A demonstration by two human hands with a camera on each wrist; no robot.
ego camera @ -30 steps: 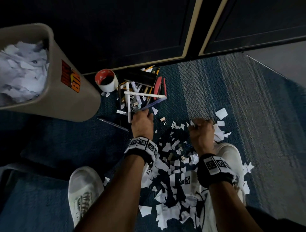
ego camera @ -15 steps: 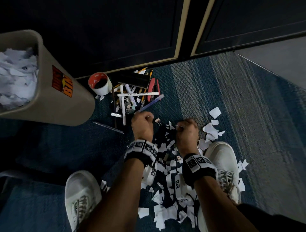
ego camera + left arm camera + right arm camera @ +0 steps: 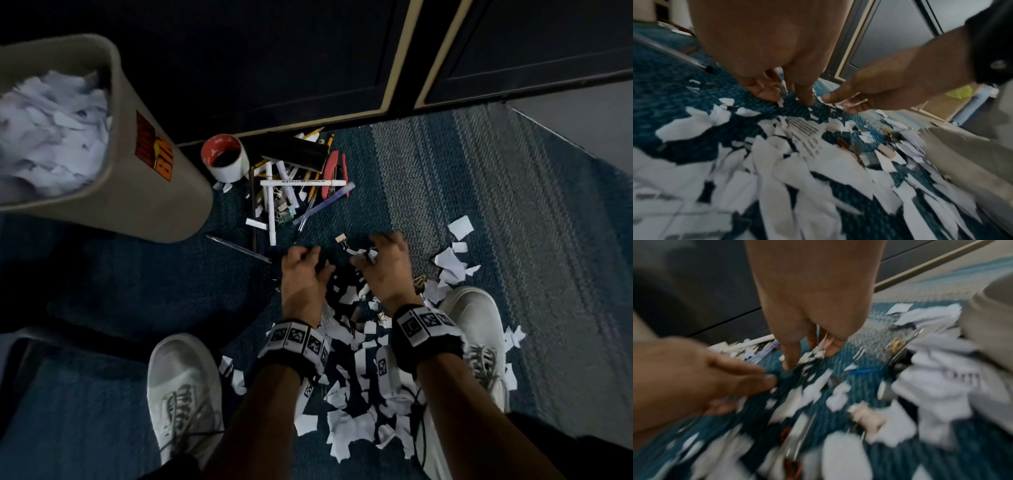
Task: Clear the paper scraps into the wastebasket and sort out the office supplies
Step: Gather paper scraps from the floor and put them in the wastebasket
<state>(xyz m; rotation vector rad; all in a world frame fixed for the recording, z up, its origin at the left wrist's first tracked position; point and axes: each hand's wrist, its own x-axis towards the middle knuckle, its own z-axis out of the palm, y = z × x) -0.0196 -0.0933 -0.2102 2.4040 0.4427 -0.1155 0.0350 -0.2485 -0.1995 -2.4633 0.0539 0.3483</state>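
Torn white paper scraps (image 3: 346,346) litter the blue carpet between my shoes. Both hands are down at the far edge of that heap, close together. My left hand (image 3: 310,260) has its fingers curled, and the left wrist view shows the left hand (image 3: 783,95) pinching a small scrap against the carpet. My right hand (image 3: 368,255) is curled over a few scraps; the right wrist view shows the right hand (image 3: 813,352) with scraps gathered between its fingertips. The beige wastebasket (image 3: 137,202) at the left holds many scraps. A pile of office supplies (image 3: 294,185) lies beyond my hands.
A roll of tape (image 3: 224,157) stands by the wastebasket. A pen (image 3: 236,247) and a binder clip (image 3: 340,238) lie loose near my hands. My white shoes (image 3: 183,387) flank the heap. Dark cabinet doors (image 3: 274,51) close off the far side.
My left hand drew back from the supplies pile to the scraps. My right hand slid left, so the two hands now work side by side.
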